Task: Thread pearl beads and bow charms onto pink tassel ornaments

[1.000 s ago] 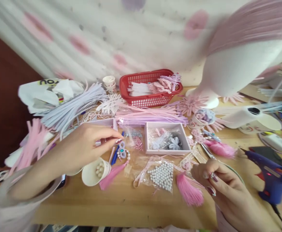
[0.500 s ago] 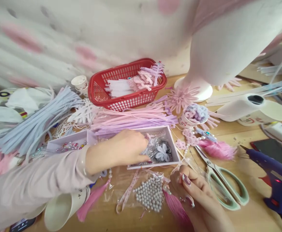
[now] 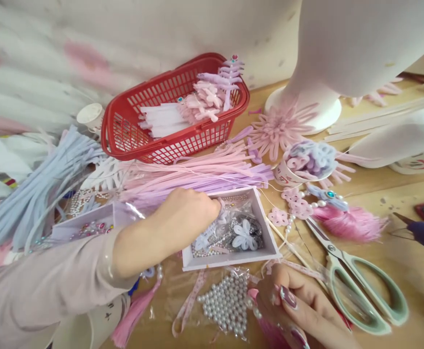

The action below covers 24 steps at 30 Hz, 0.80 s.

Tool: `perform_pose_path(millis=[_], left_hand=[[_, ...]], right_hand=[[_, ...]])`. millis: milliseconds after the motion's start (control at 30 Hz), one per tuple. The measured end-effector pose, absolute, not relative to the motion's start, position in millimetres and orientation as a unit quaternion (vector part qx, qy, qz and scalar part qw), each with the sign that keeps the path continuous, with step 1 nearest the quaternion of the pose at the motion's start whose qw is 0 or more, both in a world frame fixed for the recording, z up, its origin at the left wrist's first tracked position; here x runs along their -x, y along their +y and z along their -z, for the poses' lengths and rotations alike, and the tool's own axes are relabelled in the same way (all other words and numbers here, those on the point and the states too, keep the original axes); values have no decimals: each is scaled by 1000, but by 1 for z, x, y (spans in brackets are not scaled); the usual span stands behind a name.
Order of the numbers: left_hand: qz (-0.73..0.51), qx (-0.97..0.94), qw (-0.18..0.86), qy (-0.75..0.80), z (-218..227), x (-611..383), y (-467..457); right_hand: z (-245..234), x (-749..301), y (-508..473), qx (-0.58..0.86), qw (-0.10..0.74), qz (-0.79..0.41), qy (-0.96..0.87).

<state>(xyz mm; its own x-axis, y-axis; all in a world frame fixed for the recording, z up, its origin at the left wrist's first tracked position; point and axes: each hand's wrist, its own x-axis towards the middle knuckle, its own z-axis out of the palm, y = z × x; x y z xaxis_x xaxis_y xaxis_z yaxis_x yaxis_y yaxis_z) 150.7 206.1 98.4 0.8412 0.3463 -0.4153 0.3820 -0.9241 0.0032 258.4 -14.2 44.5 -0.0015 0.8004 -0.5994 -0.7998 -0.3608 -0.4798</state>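
Note:
My left hand (image 3: 182, 215) reaches across the left wall of a white box (image 3: 268, 228), its fingers curled and their tips mostly hidden. What it grips in there I cannot make out. Inside the box lie a pale blue pipe-cleaner flower (image 3: 245, 234), small beads and clear bags. My right hand (image 3: 306, 310) is closed at the lower right, thumb pressed to fingers, on a pink tassel (image 3: 272, 334) with pearls, partly covered by the hand. Beside it rests a clear bag of silver-grey pearls (image 3: 226, 301). Scissors with pale green handles (image 3: 369, 288) lie to its right.
Behind the box are pink and lilac pipe cleaners (image 3: 197, 174) and a red basket (image 3: 175, 145). Blue pipe cleaners (image 3: 33, 189) lie left. A paper cup (image 3: 288, 174), pink tuft (image 3: 350, 223) and glue gun (image 3: 422, 235) are right. A white stand (image 3: 328, 111) rises behind.
The view has shifted closer and a little to the right. My left hand's fingers have drawn in and lifted from the box's contents. My right hand stays closed near the pearls.

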Motion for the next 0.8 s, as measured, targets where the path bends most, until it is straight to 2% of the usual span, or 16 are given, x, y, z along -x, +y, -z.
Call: perform_pose_path(millis=[233, 467, 800], left_hand=[[111, -974, 71, 187, -77, -148, 205], [121, -973, 58, 187, -78, -149, 203], [100, -968, 60, 223, -85, -149, 198]], right_hand=[[-52, -258, -12, 412, 594, -691, -20], [-50, -258, -15, 392, 614, -683, -55], [-54, -275, -28, 411, 672, -612, -72]])
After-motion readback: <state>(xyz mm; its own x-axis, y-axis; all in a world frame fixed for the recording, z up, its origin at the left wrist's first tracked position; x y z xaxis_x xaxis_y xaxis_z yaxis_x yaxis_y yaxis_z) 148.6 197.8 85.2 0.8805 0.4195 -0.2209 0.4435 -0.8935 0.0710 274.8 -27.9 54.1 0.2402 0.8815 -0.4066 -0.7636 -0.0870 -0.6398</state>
